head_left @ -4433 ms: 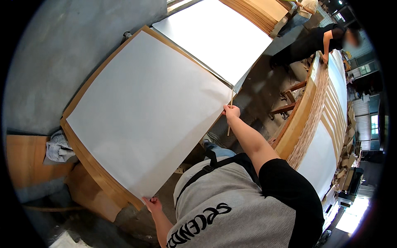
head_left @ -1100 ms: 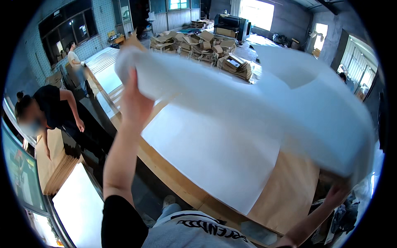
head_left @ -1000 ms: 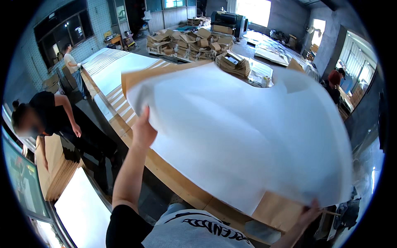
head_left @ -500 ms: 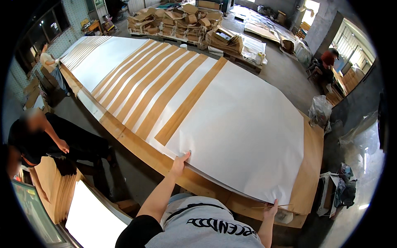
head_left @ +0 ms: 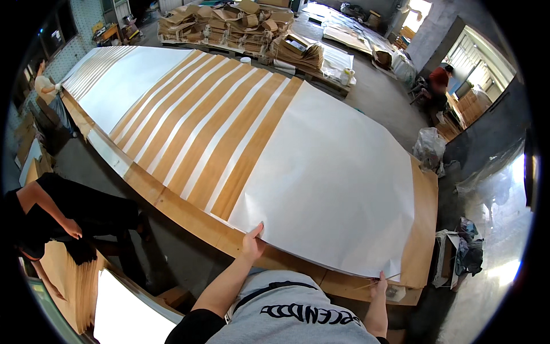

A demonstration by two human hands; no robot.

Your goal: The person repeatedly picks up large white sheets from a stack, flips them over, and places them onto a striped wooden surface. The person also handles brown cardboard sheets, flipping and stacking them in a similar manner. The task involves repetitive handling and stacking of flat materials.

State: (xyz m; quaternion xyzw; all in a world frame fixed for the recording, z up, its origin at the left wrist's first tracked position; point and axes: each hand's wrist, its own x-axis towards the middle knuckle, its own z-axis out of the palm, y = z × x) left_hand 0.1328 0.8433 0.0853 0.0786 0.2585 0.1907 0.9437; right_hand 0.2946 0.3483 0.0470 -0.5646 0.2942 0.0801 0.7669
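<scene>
A large white sheet (head_left: 326,178) with a brown strip (head_left: 263,152) along its left side lies on top of similar sheets, fanned out so their brown strips (head_left: 200,123) show side by side. My left hand (head_left: 252,244) is closed on its near edge close to the left corner, thumb on top and fingers hidden underneath. At the near right corner my right hand (head_left: 378,284) pinches the same sheet. A thin light-brown stick (head_left: 394,277) crosses at the right hand's fingers; whether they grip it I cannot tell.
The sheets rest on a long wooden table (head_left: 166,200). Left of me, a person in black (head_left: 86,206) stands by a stack of brown sheets (head_left: 77,284). Another person (head_left: 48,89) is at the table's far end. Bundled brown pieces (head_left: 229,28) are piled behind; a plastic bag (head_left: 428,146) sits right.
The top sheet has shifted left over the pile, so the white gap beside its brown strip is narrower. Both hands keep hold of its near edge. The view has swung slightly.
</scene>
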